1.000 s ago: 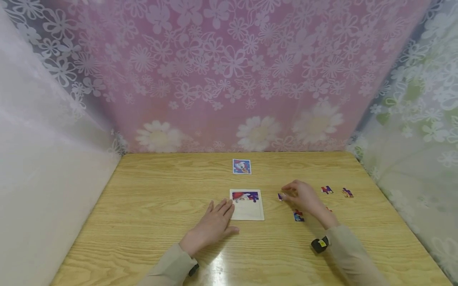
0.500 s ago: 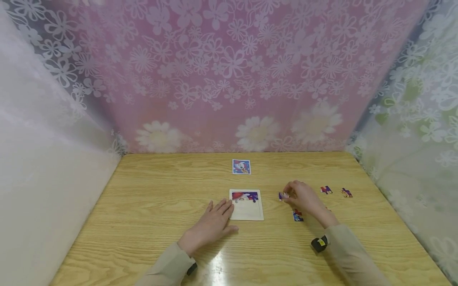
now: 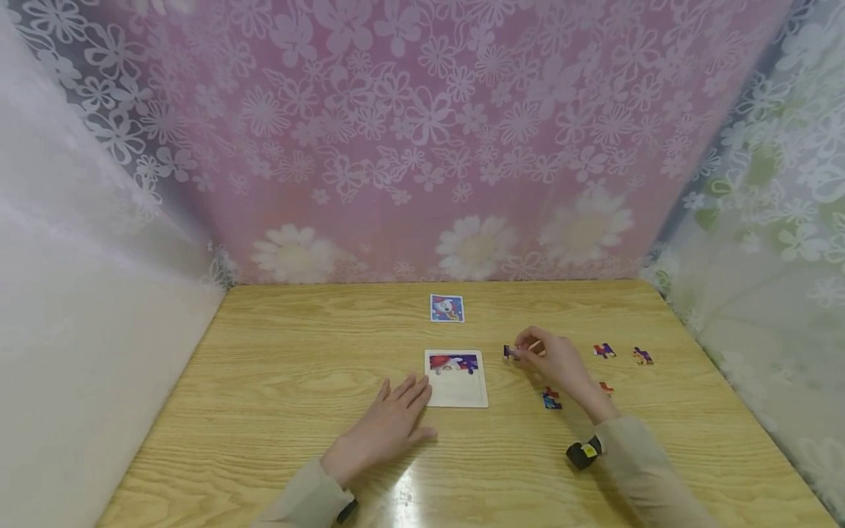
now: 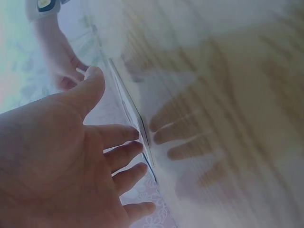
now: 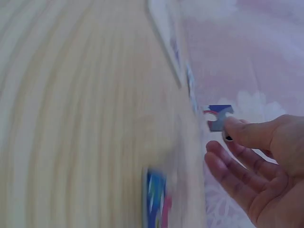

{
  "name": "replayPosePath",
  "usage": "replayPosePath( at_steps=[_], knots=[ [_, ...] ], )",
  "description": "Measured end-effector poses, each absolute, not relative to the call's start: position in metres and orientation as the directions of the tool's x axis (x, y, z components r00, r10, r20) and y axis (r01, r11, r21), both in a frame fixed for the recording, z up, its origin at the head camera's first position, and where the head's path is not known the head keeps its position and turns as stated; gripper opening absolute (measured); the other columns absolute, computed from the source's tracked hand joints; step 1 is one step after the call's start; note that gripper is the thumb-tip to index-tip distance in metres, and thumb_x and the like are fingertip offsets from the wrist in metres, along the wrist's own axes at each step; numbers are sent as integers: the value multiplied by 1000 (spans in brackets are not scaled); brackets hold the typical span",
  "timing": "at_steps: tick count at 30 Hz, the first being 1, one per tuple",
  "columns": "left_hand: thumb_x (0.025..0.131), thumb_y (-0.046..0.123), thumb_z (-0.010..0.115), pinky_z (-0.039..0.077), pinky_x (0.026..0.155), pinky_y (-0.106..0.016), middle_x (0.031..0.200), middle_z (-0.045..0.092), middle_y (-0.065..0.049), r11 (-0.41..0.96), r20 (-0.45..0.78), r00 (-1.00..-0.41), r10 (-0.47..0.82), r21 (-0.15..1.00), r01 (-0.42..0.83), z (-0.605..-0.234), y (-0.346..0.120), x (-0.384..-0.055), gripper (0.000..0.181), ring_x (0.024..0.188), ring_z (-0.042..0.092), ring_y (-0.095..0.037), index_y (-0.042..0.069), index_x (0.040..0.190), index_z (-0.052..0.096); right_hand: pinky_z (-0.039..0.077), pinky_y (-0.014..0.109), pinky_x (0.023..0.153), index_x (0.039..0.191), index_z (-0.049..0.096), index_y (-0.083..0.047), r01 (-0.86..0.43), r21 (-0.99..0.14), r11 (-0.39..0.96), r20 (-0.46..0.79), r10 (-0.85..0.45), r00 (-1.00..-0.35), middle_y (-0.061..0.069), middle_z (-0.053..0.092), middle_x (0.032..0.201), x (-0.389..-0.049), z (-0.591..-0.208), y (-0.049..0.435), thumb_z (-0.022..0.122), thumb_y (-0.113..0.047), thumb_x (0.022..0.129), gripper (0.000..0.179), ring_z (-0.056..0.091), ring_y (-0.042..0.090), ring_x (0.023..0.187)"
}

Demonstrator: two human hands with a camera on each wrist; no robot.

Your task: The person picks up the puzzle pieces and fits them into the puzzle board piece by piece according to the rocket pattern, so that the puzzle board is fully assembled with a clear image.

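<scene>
A jigsaw puzzle piece (image 5: 218, 117) in blue, red and grey is pinched between the thumb and fingers of my right hand (image 3: 560, 364), held up to the right of the puzzle board. That white square board (image 3: 455, 394) has joined pieces (image 3: 454, 363) across its top, showing a red and white figure on purple; its lower part is bare. My left hand (image 3: 386, 419) lies with straight, slightly spread fingers, its fingertips at the board's left edge. In the left wrist view, those fingertips (image 4: 135, 133) meet the board's side, and the thumb stands apart.
Loose puzzle pieces lie to the right: one (image 3: 551, 398) below my right hand, one (image 3: 606, 389) by the wrist, two more (image 3: 604, 350) farther right. A small picture card (image 3: 447, 308) lies behind the board. Flowered curtains (image 3: 422, 147) stand around the wooden table (image 3: 297, 352).
My right hand has lifted the puzzle piece and carried it slightly left and away from me. My left hand has slid back a little toward me.
</scene>
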State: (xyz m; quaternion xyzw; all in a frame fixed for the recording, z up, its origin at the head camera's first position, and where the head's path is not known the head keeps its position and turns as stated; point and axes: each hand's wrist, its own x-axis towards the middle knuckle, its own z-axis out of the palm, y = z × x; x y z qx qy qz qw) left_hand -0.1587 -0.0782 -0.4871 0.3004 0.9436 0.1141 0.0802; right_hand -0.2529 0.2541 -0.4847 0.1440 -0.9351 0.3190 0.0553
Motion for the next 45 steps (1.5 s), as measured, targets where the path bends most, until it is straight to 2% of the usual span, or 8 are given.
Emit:
replayPosePath(
  at_steps=[8,16,23,30,39,42,45],
  knots=[
    [103,51,50,23,120,-61,165,28,-13,797,-89,-804,587,235,556,-484,-78,-155,73,152,26,-33,3,156,36,62,37,64,102,69,-10,-320,-767,557,191,-278,-942,5,72,92,-256,-482,222,74,-17,94,12,70,19,75],
    [103,51,50,23,120,-62,165,29,-13,793,-82,-801,593,237,562,-484,-77,-155,73,152,26,-34,2,156,37,62,40,62,100,69,-7,-257,-824,506,122,-284,-951,9,72,92,-254,-480,186,77,-12,91,13,70,29,74],
    [103,52,49,23,120,-61,164,30,-13,793,-71,-802,593,223,567,-487,-77,-157,74,152,27,-33,2,156,37,59,34,55,99,71,-7,-258,-819,512,90,-329,-940,7,73,88,-254,-484,162,77,-11,91,11,68,26,66],
    [102,53,50,22,121,-61,164,30,-12,799,-74,-808,585,227,557,-487,-77,-157,74,152,27,-33,2,155,38,51,21,51,96,70,-9,-250,-806,537,51,-359,-932,2,72,82,-253,-491,146,78,-11,90,10,60,10,61],
    [102,53,50,23,121,-60,164,30,-13,798,-70,-808,585,225,559,-488,-77,-157,74,152,28,-33,2,155,38,38,19,48,90,71,-13,-238,-742,627,6,-348,-937,-5,66,75,-249,-497,137,80,-11,87,10,49,7,56],
    [102,53,50,24,121,-60,164,30,-13,799,-68,-807,586,216,561,-489,-77,-157,74,151,28,-33,2,155,38,37,20,46,88,71,-12,-217,-733,645,-16,-336,-942,-5,66,74,-248,-496,134,80,-10,87,9,48,7,52],
    [102,53,50,24,120,-60,164,30,-13,799,-69,-807,587,212,563,-488,-76,-157,74,151,28,-33,2,155,39,40,21,50,88,72,-12,-214,-707,674,-27,-328,-944,-5,66,74,-247,-494,132,80,-11,87,8,50,8,56]
  ],
)
